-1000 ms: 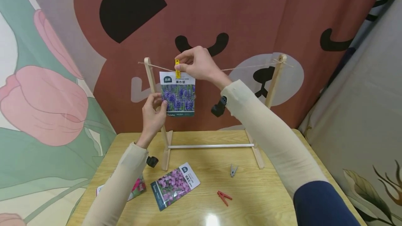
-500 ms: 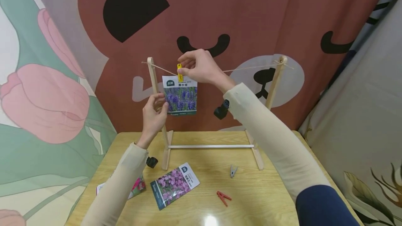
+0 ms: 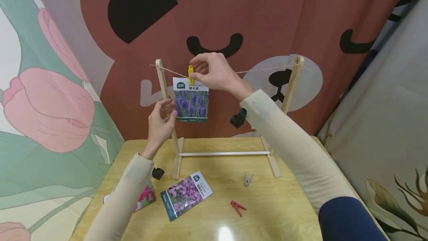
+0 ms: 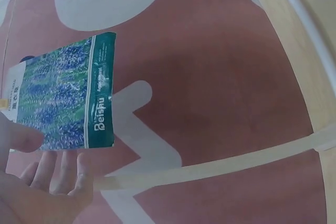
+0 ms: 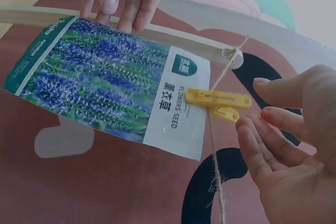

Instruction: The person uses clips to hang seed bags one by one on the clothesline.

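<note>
A seed packet (image 3: pixel 191 104) with purple flowers hangs from a twine line (image 3: pixel 267 69), held at its white top by a yellow clothespin (image 5: pixel 218 99). Beside the clothespin is my right hand (image 3: pixel 217 71), its thumb and fingers spread; the right wrist view shows a gap between the fingertips and the clothespin's handles. At the packet's left edge my left hand (image 3: pixel 160 126) is raised, fingers loosely bent. In the left wrist view its thumb (image 4: pixel 26 137) overlaps the packet's lower edge, with nothing gripped.
The twine runs between two wooden posts (image 3: pixel 292 84) joined below by a white rod (image 3: pixel 224 154). On the wooden table (image 3: pixel 267 218) lie a pink-flower seed packet (image 3: pixel 185 195), a grey clothespin (image 3: pixel 247 179) and a red clothespin (image 3: pixel 238 208). Another packet (image 3: pixel 147 198) is partly behind my left forearm.
My right fingers have let go of the yellow clothespin and spread apart. The packet has sagged slightly on the twine. My left thumb has come off the packet's edge.
</note>
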Action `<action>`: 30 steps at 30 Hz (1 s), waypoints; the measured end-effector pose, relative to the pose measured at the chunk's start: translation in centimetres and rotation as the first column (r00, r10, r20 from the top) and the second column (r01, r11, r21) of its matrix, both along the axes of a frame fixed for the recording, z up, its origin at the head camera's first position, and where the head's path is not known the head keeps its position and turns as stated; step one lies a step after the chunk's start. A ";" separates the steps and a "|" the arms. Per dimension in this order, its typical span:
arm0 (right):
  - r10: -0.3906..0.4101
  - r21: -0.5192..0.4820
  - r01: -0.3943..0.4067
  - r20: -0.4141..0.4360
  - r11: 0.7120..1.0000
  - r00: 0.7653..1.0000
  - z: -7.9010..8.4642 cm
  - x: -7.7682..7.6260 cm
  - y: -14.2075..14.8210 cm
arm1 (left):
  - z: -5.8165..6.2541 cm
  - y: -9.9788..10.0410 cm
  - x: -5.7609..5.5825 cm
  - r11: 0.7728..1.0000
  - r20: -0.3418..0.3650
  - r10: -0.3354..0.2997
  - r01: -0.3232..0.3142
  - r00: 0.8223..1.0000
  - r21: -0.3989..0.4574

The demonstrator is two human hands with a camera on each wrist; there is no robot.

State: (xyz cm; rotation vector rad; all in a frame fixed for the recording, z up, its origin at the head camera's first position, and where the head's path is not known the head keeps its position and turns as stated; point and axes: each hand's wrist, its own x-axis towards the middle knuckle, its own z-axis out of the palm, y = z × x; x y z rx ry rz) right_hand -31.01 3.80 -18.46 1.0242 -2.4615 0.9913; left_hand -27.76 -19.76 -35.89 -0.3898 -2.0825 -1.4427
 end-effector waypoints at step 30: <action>0.148 0.055 -0.140 -0.177 0.989 0.973 -7.0 4.5 4.1 | -2.2 -2.7 3.1 0.995 -0.005 0.022 -0.022 1.000 -0.101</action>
